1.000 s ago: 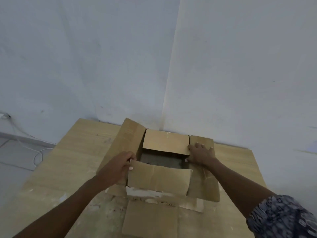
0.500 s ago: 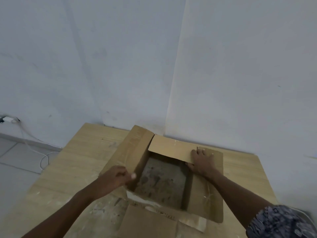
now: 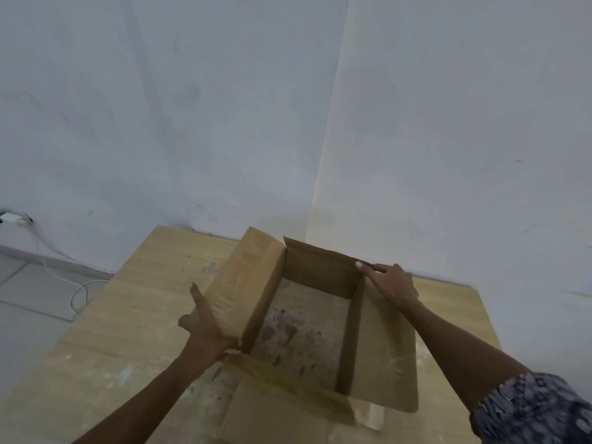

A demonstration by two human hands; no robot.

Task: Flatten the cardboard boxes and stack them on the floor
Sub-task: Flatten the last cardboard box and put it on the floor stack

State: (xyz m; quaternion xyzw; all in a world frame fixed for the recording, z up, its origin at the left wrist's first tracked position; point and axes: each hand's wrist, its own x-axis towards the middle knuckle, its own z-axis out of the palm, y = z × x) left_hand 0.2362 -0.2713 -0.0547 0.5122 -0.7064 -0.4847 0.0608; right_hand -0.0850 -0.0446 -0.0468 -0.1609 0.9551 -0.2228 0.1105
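One box (image 3: 307, 318) sits open on the table (image 3: 128, 331) in the wall corner. My left hand (image 3: 205, 331), fingers spread, presses its left flap; my right hand (image 3: 390, 283) pinches the far right corner. Table bare to the left.

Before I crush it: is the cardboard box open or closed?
Open: the cardboard box has its flaps spread outward, and the stained table surface shows straight through its middle.

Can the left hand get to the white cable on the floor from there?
Probably not. The left hand is pressed against the cardboard box on the table, and the white cable lies down on the floor beyond the table's edge.
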